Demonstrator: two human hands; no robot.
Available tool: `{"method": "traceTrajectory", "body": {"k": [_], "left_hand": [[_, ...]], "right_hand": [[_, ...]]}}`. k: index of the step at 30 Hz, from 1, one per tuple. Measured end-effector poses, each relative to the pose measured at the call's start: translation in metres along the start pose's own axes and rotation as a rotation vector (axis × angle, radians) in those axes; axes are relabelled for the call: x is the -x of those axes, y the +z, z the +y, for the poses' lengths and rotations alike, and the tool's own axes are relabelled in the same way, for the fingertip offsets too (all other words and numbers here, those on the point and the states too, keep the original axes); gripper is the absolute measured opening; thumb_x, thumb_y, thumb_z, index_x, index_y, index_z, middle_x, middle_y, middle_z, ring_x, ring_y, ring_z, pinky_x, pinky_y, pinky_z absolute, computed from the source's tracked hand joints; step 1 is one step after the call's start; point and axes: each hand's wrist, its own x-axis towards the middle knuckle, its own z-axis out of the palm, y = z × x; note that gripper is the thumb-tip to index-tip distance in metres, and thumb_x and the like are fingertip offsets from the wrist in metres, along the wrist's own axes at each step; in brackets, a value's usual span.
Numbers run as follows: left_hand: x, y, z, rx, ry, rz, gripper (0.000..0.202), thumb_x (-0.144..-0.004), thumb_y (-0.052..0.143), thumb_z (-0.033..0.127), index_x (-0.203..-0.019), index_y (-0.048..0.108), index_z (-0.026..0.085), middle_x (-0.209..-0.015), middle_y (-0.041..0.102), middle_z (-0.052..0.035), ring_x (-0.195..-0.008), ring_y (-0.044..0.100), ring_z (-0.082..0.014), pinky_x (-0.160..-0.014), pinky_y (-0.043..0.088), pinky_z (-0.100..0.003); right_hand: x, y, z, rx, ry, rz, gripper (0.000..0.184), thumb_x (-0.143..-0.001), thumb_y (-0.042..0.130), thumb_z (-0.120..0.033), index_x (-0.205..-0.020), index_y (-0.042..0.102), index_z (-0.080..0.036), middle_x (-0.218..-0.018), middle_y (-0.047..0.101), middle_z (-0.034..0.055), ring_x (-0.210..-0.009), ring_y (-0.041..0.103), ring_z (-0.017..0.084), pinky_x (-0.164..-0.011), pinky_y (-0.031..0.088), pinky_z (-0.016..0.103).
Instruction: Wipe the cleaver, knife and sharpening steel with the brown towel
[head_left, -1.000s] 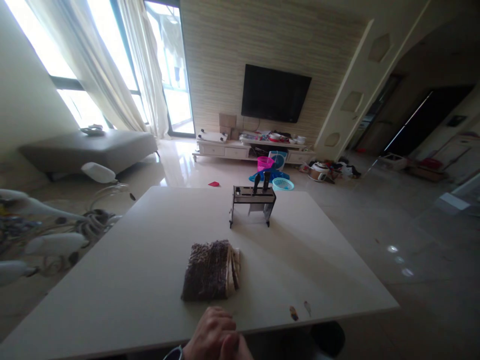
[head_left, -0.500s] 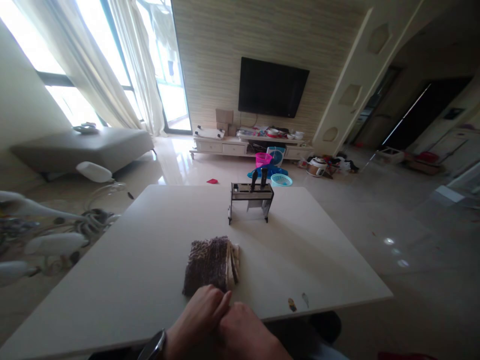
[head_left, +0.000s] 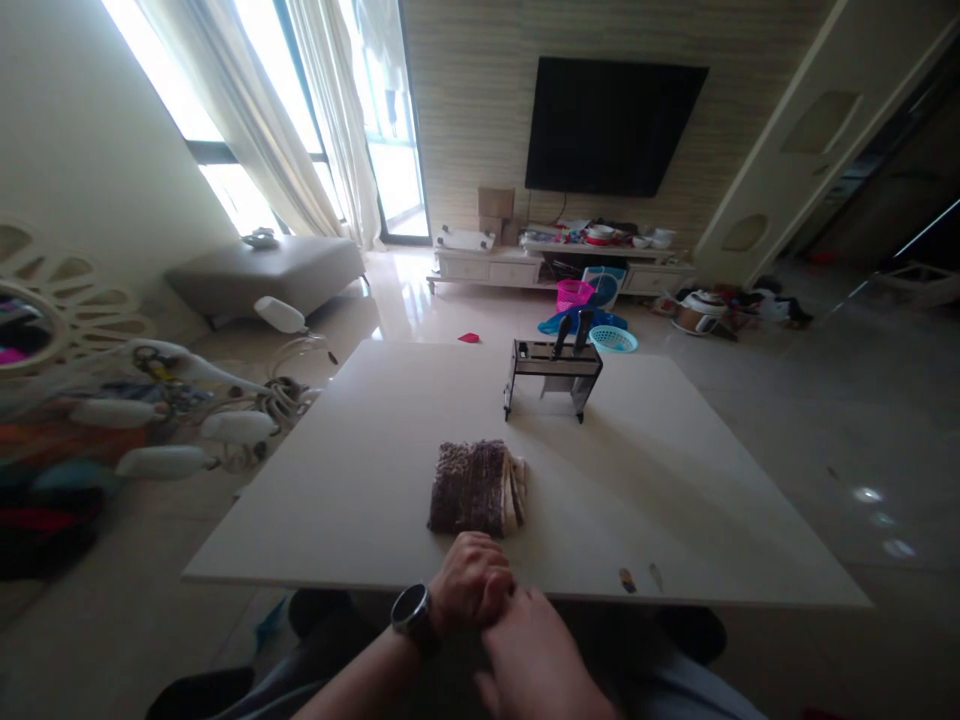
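Observation:
My left hand (head_left: 472, 580), with a dark watch (head_left: 412, 608) on its wrist, is curled into a fist at the table's near edge. My right hand (head_left: 531, 640) presses against it from the right, its fingers bent and partly hidden. Nothing shows in either hand. Just beyond them lies a folded brown-and-cream towel (head_left: 472, 488), apart from the right hand and very close to the left knuckles. Farther back on the white table (head_left: 352, 490) a knife block (head_left: 559, 358) stands upright, two dark knife handles rising from its top.
Two small flat pieces, one brownish (head_left: 627, 580) and one pale (head_left: 656, 577), lie near the front edge. A lamp with white shades (head_left: 281, 314) stands left of the table. On the floor behind are a light blue basket (head_left: 613, 340) and a pink basket (head_left: 574, 294).
The view has turned left and down, so everything sits farther right or higher. My hands remain together, drawn back slightly from the towel. The towel and knife block stay put on the table.

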Motion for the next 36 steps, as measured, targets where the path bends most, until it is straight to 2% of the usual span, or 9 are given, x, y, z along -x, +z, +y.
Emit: {"method": "traceTrajectory", "body": {"k": [4,8,12,15,17,20,24,28,36], "left_hand": [[-0.008,-0.016,-0.004,0.075,-0.2,-0.053,0.058,-0.106,0.021,0.032,-0.052,0.039,0.02,-0.05,0.037,0.0009,-0.046,0.025,-0.0116,-0.055,0.023,-0.032],[-0.021,-0.035,0.004,0.095,-0.455,0.022,0.046,-0.104,0.038,0.029,-0.06,0.046,0.017,-0.056,0.047,0.0016,-0.052,0.037,-0.0097,-0.057,0.024,-0.029],[-0.036,-0.049,0.01,0.153,-0.592,0.22,0.016,-0.089,0.051,0.015,-0.074,0.056,0.018,-0.072,0.06,-0.0003,-0.065,0.05,-0.0116,-0.061,0.034,-0.023],[-0.043,-0.049,0.009,0.159,-0.572,0.413,0.019,-0.072,0.044,0.002,-0.068,0.054,0.018,-0.071,0.057,-0.0011,-0.065,0.05,-0.0123,-0.06,0.035,-0.022],[-0.047,-0.045,0.008,0.136,-0.538,0.505,0.018,-0.064,0.041,0.001,-0.058,0.044,0.018,-0.062,0.049,-0.0002,-0.06,0.045,-0.0117,-0.056,0.03,-0.022],[-0.051,-0.036,0.009,0.154,-0.493,0.518,0.019,-0.061,0.042,0.002,-0.053,0.036,0.018,-0.055,0.042,0.0015,-0.054,0.038,-0.0098,-0.052,0.023,-0.023],[-0.052,-0.031,0.013,0.211,-0.452,0.477,0.018,-0.059,0.044,0.002,-0.05,0.039,0.017,-0.051,0.042,0.0023,-0.05,0.037,-0.0078,-0.05,0.02,-0.023],[-0.049,-0.03,0.016,0.224,-0.423,0.461,0.018,-0.053,0.042,0.0,-0.049,0.037,0.016,-0.048,0.036,0.0041,-0.048,0.032,-0.0066,-0.05,0.017,-0.024],[-0.053,-0.029,0.015,0.266,-0.526,0.518,0.017,-0.057,0.041,0.002,-0.052,0.038,0.018,-0.053,0.042,0.0023,-0.053,0.038,-0.0093,-0.052,0.024,-0.023]], "right_hand": [[-0.004,-0.028,0.022,-0.196,-0.191,0.058,0.014,-0.082,0.067,-0.025,-0.088,0.079,-0.022,-0.091,0.079,0.0075,-0.087,0.071,0.023,-0.079,0.051,0.03],[-0.016,-0.037,0.045,-0.533,-0.267,0.239,0.016,-0.081,0.062,-0.016,-0.077,0.076,-0.02,-0.084,0.078,0.0029,-0.081,0.071,0.017,-0.078,0.049,0.025],[-0.035,-0.04,0.061,-0.892,-0.126,0.628,0.015,-0.071,0.056,-0.009,-0.072,0.068,-0.017,-0.079,0.071,0.0021,-0.079,0.065,0.016,-0.077,0.049,0.026],[-0.05,-0.036,0.068,-1.075,0.077,0.83,0.015,-0.056,0.045,-0.007,-0.059,0.052,-0.02,-0.06,0.056,-0.001,-0.064,0.055,0.015,-0.065,0.043,0.025],[-0.057,-0.032,0.068,-1.18,0.138,0.856,0.013,-0.051,0.042,-0.009,-0.054,0.046,-0.021,-0.055,0.049,-0.0027,-0.058,0.048,0.013,-0.059,0.038,0.025],[-0.062,-0.026,0.061,-1.304,0.163,0.853,0.01,-0.046,0.041,-0.014,-0.052,0.044,-0.022,-0.052,0.045,-0.0031,-0.055,0.042,0.012,-0.054,0.032,0.023],[-0.06,-0.022,0.053,-1.461,0.137,0.864,0.009,-0.04,0.04,-0.02,-0.049,0.042,-0.023,-0.051,0.046,-0.0021,-0.052,0.04,0.012,-0.048,0.027,0.023],[-0.056,-0.024,0.057,-1.586,0.078,0.939,0.008,-0.041,0.042,-0.018,-0.047,0.045,-0.022,-0.05,0.046,-0.0022,-0.052,0.04,0.012,-0.048,0.027,0.023],[-0.049,-0.037,0.067,-1.652,0.095,0.993,0.01,-0.038,0.043,-0.015,-0.045,0.046,-0.022,-0.046,0.045,-0.0041,-0.048,0.04,0.011,-0.046,0.024,0.022]]}}
